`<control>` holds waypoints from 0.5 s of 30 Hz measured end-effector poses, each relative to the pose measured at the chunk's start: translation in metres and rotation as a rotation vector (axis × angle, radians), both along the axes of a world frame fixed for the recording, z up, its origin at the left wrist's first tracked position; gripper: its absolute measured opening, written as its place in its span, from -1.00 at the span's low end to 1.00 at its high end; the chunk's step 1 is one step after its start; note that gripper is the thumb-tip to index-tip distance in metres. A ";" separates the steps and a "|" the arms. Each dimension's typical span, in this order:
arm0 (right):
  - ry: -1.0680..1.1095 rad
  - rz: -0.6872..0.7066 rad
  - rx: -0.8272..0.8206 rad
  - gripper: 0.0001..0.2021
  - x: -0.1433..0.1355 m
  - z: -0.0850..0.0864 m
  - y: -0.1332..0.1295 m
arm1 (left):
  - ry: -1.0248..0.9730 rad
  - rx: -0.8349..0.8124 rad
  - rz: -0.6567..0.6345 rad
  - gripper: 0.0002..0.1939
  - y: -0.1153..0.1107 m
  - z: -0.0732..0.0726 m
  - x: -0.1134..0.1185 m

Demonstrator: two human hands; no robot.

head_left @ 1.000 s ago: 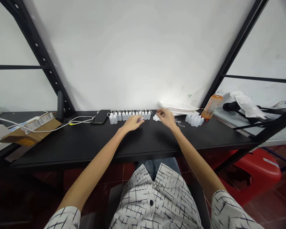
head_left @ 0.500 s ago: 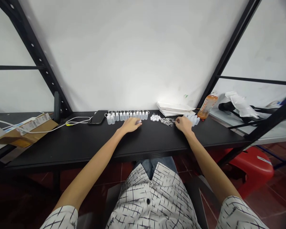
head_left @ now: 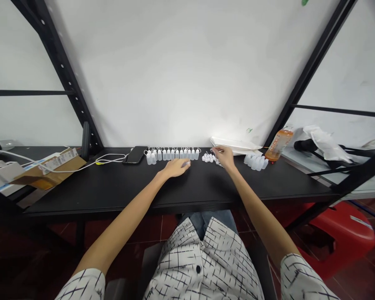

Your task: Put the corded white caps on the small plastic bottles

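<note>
Small translucent bottles with white caps and loops [head_left: 159, 155] stand in a row along the back of the black table [head_left: 112, 183]. In front of the row is my left hand [head_left: 176, 167], its fingers closed around a small translucent piece too hidden to name. My right hand [head_left: 224, 156] pinches something too small to make out above a pile of small white caps [head_left: 208, 158]. White looped strings [head_left: 218, 162] lie partly under that hand. Further right, several translucent bottles without visible caps [head_left: 256, 162] stand close together.
A black phone [head_left: 135, 155] with a white cable [head_left: 109, 160] lies left of the row. An opened cardboard box [head_left: 62, 166] is at the far left. White sheets [head_left: 237, 146] and an orange drink bottle [head_left: 279, 143] are at the back right, and a red stool [head_left: 346, 233] stands below.
My right hand has moved left from beside the uncapped bottles to over the strings and the caps. My left hand has stayed by the row. The camera view has shifted slightly.
</note>
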State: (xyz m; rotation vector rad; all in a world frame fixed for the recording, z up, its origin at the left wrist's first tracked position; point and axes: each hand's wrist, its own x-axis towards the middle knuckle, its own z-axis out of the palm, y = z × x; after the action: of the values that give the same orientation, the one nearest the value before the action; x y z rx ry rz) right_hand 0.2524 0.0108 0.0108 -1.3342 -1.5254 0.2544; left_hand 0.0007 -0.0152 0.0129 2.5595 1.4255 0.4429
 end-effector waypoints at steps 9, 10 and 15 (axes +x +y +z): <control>0.253 0.538 -0.352 -0.87 -0.086 -0.011 -0.001 | -0.042 -0.070 0.068 -0.63 0.001 0.001 -0.017; 0.269 0.549 -0.373 -0.87 -0.087 -0.011 -0.005 | -0.041 -0.071 0.066 -0.64 0.002 0.001 -0.017; 0.307 0.583 -0.415 -0.92 -0.086 -0.010 -0.013 | -0.052 -0.077 0.065 -0.65 0.005 -0.001 -0.016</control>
State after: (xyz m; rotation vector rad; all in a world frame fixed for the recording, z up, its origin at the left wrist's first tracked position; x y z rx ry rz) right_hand 0.1667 -0.0022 0.0010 -1.0558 -1.6124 1.1420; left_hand -0.0150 -0.0103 0.0121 2.4297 1.4816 0.4521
